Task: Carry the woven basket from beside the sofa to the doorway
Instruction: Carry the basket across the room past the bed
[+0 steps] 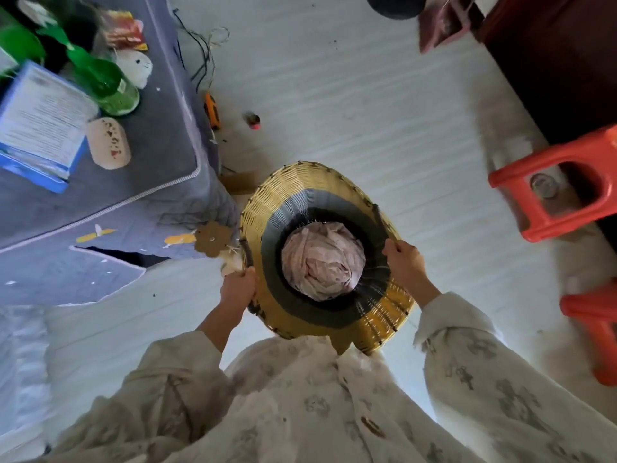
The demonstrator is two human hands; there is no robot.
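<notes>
The woven basket is round, yellow at the rim with grey and black bands inside, and sits just below me beside the sofa corner. A bundle of pale pink cloth fills its bottom. My left hand grips the rim on the left side. On the right side, my right hand grips the rim. Whether the basket rests on the floor or is lifted off it I cannot tell.
The grey sofa at left holds green bottles, a blue box and small plush items. Orange plastic stools stand at right beside dark furniture. An orange tool and small bottle lie on the pale floor.
</notes>
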